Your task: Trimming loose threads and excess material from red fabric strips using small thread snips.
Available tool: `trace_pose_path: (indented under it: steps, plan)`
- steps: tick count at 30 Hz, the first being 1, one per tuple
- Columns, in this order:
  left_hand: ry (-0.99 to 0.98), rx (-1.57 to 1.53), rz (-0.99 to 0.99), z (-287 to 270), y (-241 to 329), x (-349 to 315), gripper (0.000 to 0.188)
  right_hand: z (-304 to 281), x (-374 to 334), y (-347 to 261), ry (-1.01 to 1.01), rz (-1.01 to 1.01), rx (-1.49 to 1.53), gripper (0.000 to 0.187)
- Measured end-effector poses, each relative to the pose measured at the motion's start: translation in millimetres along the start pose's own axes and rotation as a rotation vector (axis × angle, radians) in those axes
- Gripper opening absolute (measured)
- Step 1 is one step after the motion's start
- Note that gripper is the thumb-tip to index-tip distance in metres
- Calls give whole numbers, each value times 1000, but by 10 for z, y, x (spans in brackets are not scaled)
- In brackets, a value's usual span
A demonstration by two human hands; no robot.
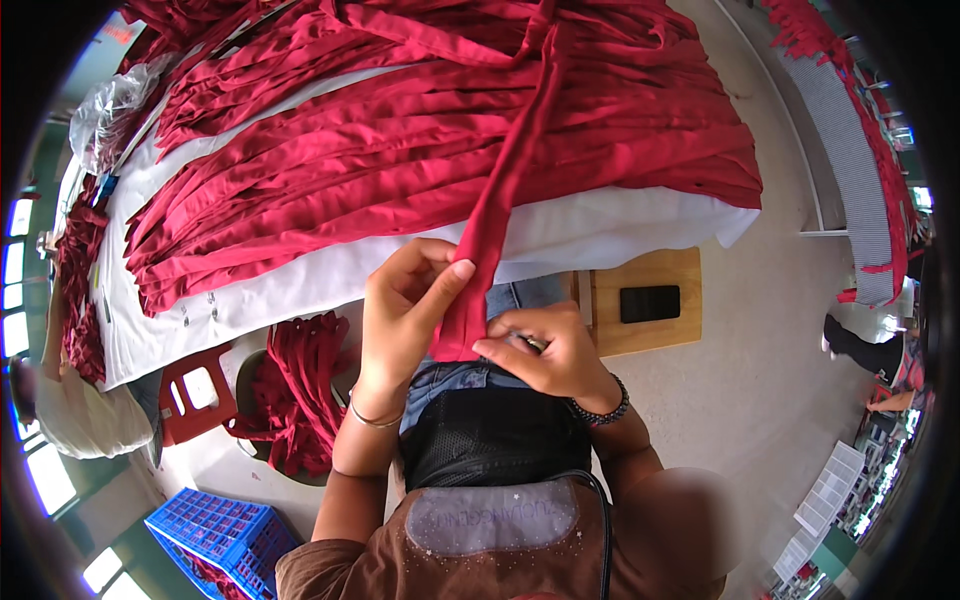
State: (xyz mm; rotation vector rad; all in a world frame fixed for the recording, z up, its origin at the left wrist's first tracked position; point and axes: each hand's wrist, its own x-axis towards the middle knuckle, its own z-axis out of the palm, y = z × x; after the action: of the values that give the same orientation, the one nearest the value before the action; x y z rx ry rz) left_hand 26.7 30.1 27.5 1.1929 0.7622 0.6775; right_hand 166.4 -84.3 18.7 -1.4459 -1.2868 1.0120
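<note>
A long red fabric strip (pixel 497 200) runs from the table down to my lap. My left hand (pixel 415 305) pinches its left edge between thumb and fingers. Lower down, my right hand (pixel 545 345) grips the strip's near end at its right corner, thumb on top. Between my hands the end lies fairly flat, with creases. Beyond them, a broad layer of red fabric strips (pixel 400 150) covers the white-clothed table (pixel 240 320), and the held strip's far part lies across it.
A dark phone (pixel 650 304) rests on a wooden stool (pixel 645 265) at right. Left of me stand a tub of red strips (pixel 300 390), a red plastic stool (pixel 197 395) and a blue crate (pixel 215 530). A person (pixel 90 410) is at the far left; another (pixel 900 380) is at right.
</note>
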Motion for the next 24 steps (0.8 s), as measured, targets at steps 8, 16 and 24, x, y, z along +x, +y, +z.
trace_pose_path:
  steps: [8, 16, 24]
  plan:
    - [-201, 73, -64, 19, -106, -207, 11, -61, 261, -19, 399, 178, 563, 22]
    - [-107, 34, -101, -113, -231, -294, 10, -57, 272, 96, 581, 222, 594, 17]
    - [-468, 546, -128, -208, 17, -309, 10, -74, 194, 122, 633, 198, 578, 15]
